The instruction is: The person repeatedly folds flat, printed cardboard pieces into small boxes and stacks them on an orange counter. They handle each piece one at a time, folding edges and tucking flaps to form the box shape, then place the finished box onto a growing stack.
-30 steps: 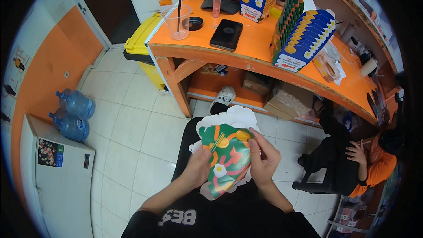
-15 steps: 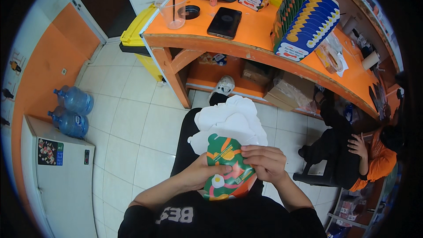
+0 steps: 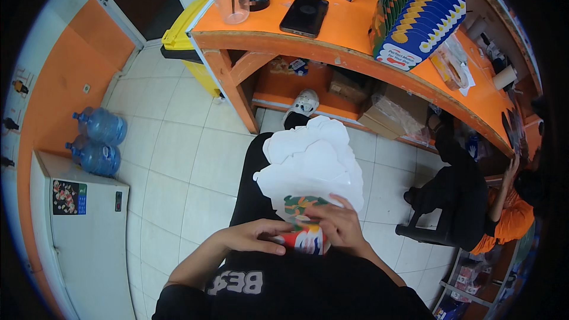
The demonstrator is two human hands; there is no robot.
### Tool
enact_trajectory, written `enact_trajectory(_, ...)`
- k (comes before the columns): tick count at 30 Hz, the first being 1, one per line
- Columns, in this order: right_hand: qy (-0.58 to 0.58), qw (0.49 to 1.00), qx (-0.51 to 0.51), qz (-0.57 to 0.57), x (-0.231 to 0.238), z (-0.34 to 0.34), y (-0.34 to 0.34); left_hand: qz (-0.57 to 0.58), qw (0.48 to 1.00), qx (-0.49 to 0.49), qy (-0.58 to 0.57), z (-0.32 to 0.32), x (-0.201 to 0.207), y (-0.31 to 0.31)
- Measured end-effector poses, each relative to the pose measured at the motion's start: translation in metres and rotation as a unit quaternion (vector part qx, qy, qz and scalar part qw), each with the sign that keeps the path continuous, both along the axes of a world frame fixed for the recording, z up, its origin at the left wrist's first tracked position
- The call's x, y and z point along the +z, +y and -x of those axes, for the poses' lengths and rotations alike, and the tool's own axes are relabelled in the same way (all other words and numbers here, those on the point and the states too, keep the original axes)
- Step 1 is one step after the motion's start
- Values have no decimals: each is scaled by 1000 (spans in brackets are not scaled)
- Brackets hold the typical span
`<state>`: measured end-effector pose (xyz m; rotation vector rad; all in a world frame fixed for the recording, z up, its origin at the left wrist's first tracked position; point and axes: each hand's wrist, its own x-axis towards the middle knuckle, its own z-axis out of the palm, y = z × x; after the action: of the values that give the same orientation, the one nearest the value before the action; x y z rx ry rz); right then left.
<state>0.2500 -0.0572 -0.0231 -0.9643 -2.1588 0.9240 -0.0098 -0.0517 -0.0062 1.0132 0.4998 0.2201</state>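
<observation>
A folded paper carton [image 3: 305,242] with red, white and blue print lies low against my body, its green patterned flap [image 3: 299,206] reaching up over a stack of white carton blanks [image 3: 311,160] on my lap. My left hand [image 3: 255,237] is at the carton's left edge, with the edge between thumb and fingers. Over its right side reaches my right hand [image 3: 341,225], fingers stretched and spread, touching the carton and somewhat blurred. The fingers and motion blur hide part of the fold.
The orange counter [image 3: 267,21] ahead carries a phone [image 3: 304,16], a plastic cup [image 3: 234,3] and nested blue and green cartons [image 3: 421,24]. Another person [image 3: 510,219] sits at right beside a black stool [image 3: 421,231]. Water bottles [image 3: 101,148] and a fridge [image 3: 89,243] stand left.
The green carton has tilted and folded down toward my body, and its red and blue side now shows. My right hand has spread its fingers; the left has slid lower.
</observation>
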Motion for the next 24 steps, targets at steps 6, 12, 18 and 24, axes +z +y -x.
enact_trajectory(6, 16, 997, -17, 79, 23, 14, 4, 19, 991, 110, 75, -3, -2, -15)
enact_trajectory(12, 43, 992, -106, 48, 45, 18, 13, -91, 965, 238, -57, -23, 4, -9)
enact_trajectory(18, 202, 945, -100, 237, 49, 16, 13, -161, 956, 242, -44, -28, -21, -12)
enact_trajectory(24, 188, 979, -70, -41, 53, 21, 24, -84, 862, 332, -374, -34, -38, -3)
